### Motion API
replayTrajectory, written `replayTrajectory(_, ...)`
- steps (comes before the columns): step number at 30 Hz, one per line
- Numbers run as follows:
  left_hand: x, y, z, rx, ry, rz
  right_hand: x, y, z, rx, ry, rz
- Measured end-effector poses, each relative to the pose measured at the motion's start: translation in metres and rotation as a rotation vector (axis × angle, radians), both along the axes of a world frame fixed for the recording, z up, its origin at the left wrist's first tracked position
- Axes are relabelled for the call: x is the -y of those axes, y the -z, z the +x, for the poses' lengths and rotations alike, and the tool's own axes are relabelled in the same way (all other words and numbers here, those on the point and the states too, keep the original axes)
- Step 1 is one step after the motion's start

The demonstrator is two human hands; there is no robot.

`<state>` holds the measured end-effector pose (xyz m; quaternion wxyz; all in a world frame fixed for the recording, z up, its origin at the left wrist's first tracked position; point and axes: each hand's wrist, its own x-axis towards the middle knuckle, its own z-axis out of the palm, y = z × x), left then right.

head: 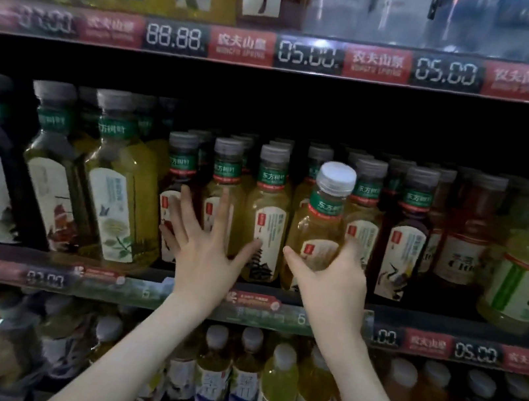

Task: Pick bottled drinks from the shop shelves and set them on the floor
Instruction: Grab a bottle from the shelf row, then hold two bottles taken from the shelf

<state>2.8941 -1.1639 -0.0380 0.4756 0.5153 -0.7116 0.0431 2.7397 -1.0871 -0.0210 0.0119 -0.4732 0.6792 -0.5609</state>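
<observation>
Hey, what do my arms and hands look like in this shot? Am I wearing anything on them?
Nothing is worn, as far as the view shows. The left forearm and right forearm are bare down to the bottom edge, with no sleeve or cuff in sight. The left hand and right hand have no gloves, and no watch, bracelet or ring is visible.

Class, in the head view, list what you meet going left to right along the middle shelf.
Large flower-label bottle → spread left hand → tower-label bottle → tilted amber bottle in the right hand grip → crane-label bottle → red-label bottle → green-label bottle.
</observation>
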Motion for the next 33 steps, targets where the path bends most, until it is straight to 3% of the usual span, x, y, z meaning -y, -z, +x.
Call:
replayTrajectory(9,-0.009,-0.003,-0.032,0.089,0.159,-0.131,0.017,0.004,0.01,-0.368,0.238,0.033)
replayTrajectory(13,-0.019,-0.004,-0.051,0.11,0.235,-0.197,0.014,0.009,0.009,-0.664,0.388,0.052)
replayTrajectory(16,-0.031,-0.006,-0.063,0.115,0.277,-0.207,0.008,0.015,-0.001,-0.78,0.343,0.11)
replayTrajectory(19,-0.047,-0.011,-0.081,0.089,0.332,-0.255,-0.009,0.019,-0.02,-0.77,0.217,0.097)
replayTrajectory(26,-0.113,-0.013,-0.176,0.045,0.592,-0.415,-0.105,0.015,-0.124,-0.642,0.169,-0.016)
replayTrajectory(33,-0.229,-0.005,-0.349,0.039,0.935,-0.218,-0.249,0.014,-0.281,-0.519,0.366,0.051)
